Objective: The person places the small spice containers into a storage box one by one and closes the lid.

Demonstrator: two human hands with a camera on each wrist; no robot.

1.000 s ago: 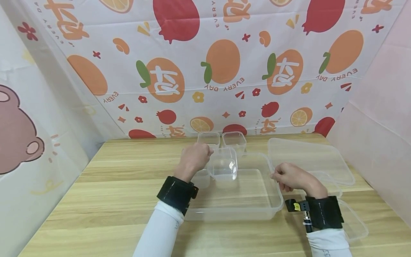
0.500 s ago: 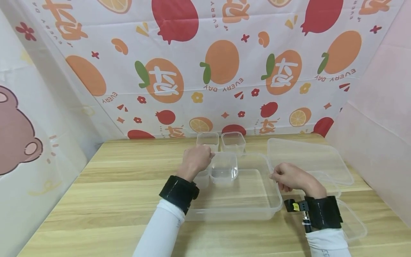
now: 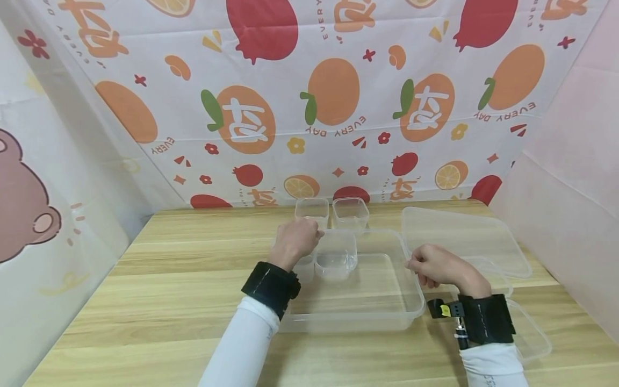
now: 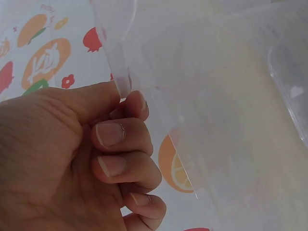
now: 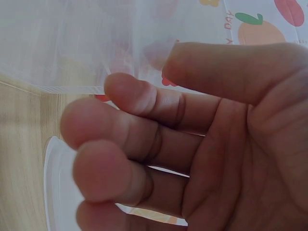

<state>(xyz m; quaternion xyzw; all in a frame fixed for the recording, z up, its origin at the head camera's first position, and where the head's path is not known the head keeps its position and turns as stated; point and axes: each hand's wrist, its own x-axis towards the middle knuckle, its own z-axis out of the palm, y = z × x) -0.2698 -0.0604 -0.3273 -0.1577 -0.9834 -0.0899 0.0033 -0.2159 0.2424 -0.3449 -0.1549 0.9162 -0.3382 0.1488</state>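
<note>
A large clear plastic food container stands uncovered on the table. Inside it, toward the back left, is a small clear plastic container. My left hand pinches the small container's rim between thumb and forefinger, as the left wrist view shows at its plastic edge. Another small clear container sits beside it, partly hidden behind my left hand. My right hand holds the large container's right rim with thumb and forefinger, the other fingers curled below. In the right wrist view the clear wall reaches the fingertips.
Two more small clear containers, a left one and a right one, stand behind the large one. A large clear lid lies at the right, with smaller clear lids nearer me. A fruit-print cloth hangs behind the table.
My left hand has lowered the small container a little, from tilted to more level inside the large one. My right hand has stayed at the large container's rim.
</note>
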